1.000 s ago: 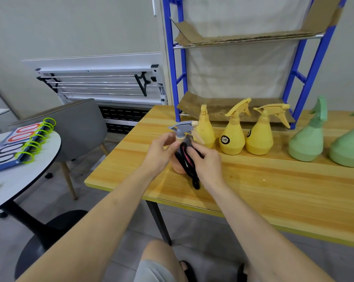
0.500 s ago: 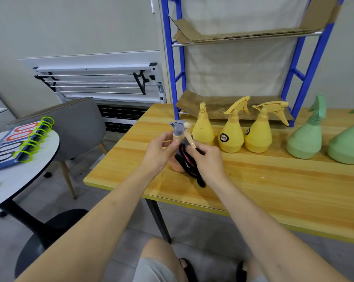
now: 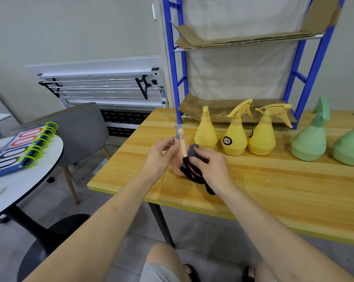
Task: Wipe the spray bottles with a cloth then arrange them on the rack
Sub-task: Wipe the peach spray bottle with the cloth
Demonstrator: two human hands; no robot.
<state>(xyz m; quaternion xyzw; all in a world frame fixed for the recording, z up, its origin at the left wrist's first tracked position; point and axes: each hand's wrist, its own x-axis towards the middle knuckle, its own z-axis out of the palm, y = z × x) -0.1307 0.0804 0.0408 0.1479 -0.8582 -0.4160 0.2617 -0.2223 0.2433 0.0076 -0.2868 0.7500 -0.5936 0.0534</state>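
Centrally, your left hand (image 3: 158, 157) grips the peach spray bottle (image 3: 177, 159) standing near the wooden table's (image 3: 284, 186) front-left corner, your right hand (image 3: 209, 165) presses the dark cloth (image 3: 192, 169) against its side, three yellow bottles (image 3: 234, 139) just behind, before the blue rack (image 3: 177, 64).

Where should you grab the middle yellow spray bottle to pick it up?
Probably round the thin neck just under the trigger of the middle yellow spray bottle, reaching from the front edge of the table. The belly is wide and slopes, so fingers could slip there. Its nozzle points right and yellow bottles stand close on both sides, so the front is most open.
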